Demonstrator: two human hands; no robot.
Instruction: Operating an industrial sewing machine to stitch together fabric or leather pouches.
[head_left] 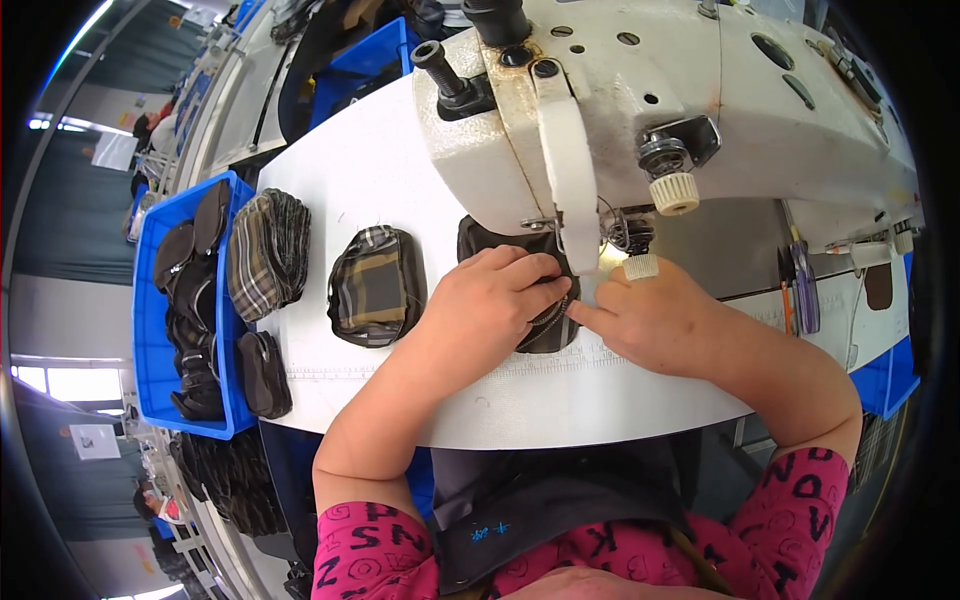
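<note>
A dark fabric piece with a curved zipper (550,335) lies on the white sewing table, partly beneath the head of the sewing machine (470,150). My left hand (495,300) is closed over the left side of this piece, its bent fingers pinching near the zipper. From the other side, my right hand (655,318) grips the right edge, thumb and fingers close together beside the needle area. The needle itself is hidden behind the machine's white lever (570,170). Left of my left hand lies a plaid fabric pouch piece (375,287).
A blue bin (150,370) of dark pouches stands at the left, with a stack of plaid pieces (268,252) and a dark pouch (263,375) beside it. Purple-handled scissors (806,300) lie right of my right hand. Another blue bin (400,45) is behind the table.
</note>
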